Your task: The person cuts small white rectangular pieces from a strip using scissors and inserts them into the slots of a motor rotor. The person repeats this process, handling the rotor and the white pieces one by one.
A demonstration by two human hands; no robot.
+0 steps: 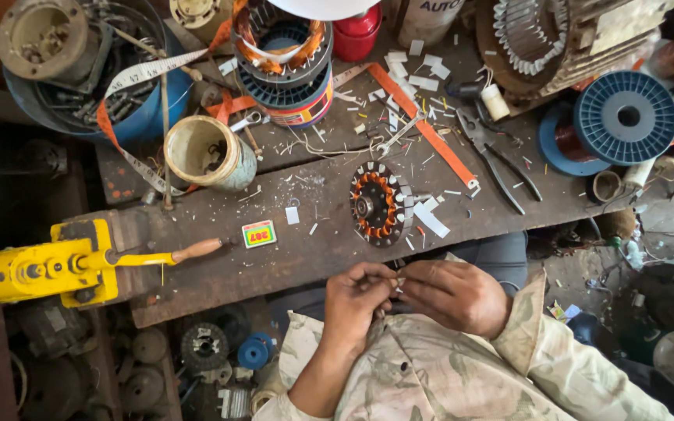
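We have one view only, from a camera worn on our head, looking almost straight down onto the bench (220, 269). Its near edge runs across the lower middle of the picture, tilted slightly, and our two hands meet just below that edge, close under the lens. The far edge sits at the top, so we face across the bench. On the left the floor beside the bench falls into shadow, probably too dark to read well. No second view shares anything.

Small white paper slip (400, 282), pinched between fingertips
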